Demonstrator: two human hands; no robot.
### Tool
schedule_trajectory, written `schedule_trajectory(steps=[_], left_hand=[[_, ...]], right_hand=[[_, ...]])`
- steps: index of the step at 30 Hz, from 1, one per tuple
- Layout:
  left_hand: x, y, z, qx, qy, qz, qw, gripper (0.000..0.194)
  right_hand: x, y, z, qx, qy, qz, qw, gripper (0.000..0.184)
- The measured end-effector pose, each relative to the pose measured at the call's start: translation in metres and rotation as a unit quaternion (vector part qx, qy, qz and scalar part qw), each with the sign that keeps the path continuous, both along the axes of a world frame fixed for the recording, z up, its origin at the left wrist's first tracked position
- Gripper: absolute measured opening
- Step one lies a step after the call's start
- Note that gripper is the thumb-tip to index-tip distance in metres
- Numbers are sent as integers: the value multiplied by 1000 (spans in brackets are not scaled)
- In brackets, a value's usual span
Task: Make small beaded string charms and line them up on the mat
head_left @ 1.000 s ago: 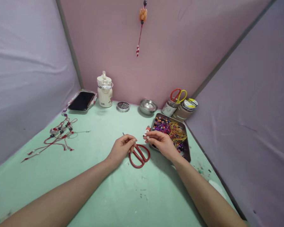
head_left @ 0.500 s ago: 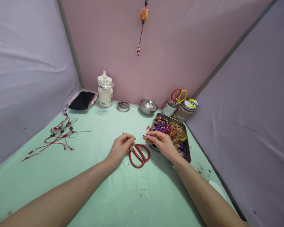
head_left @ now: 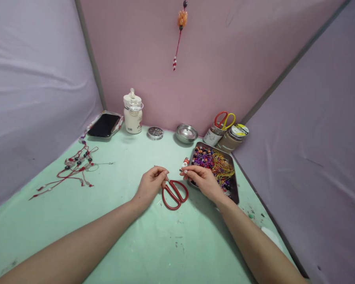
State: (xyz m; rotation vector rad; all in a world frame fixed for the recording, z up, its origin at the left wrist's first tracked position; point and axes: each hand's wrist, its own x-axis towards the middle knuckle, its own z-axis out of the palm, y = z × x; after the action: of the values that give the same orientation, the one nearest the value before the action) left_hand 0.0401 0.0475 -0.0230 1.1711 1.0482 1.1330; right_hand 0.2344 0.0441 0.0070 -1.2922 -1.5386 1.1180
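Over the middle of the green table, my left hand is closed in a pinch, thumb against fingertips. What it holds is too small to make out. Directly beneath and beside it lie red-handled scissors, their blades hidden by that hand. My right hand is also pinched, a short gap away from the left. A tiny dark thing shows at its fingertips, too small to name. Just behind those fingers is a small red and white item. The right wrist crosses the near edge of a metal tray of beads and yellow cords.
Along the back stand a white bottle, a wire spool, a steel bowl, a jar with scissors and a lidded jar. At left lie a phone and beaded red cords. A bead ornament hangs above.
Both hands keep almost the same pinched pose above the scissors. The whole view has shifted very slightly; the tiny dark thing at my right fingertips shows a little more plainly.
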Motion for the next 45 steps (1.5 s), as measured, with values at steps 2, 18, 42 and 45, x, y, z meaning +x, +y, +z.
schedule_trajectory(steps=[2, 18, 42, 45], left_hand=[[0, -1, 1, 7, 9, 5, 1000, 17], [-1, -4, 1, 52, 49, 22, 997, 18], [-1, -6, 0, 96, 104, 34, 989, 18], [-1, -5, -1, 117, 130, 34, 984, 17]], right_hand=[[0, 0, 1, -1, -1, -1, 1000, 26], [-1, 0, 0, 0, -21, -2, 1000, 27], [0, -1, 0, 2, -18, 2, 1000, 25], [0, 0, -1, 5, -14, 4, 1000, 26]])
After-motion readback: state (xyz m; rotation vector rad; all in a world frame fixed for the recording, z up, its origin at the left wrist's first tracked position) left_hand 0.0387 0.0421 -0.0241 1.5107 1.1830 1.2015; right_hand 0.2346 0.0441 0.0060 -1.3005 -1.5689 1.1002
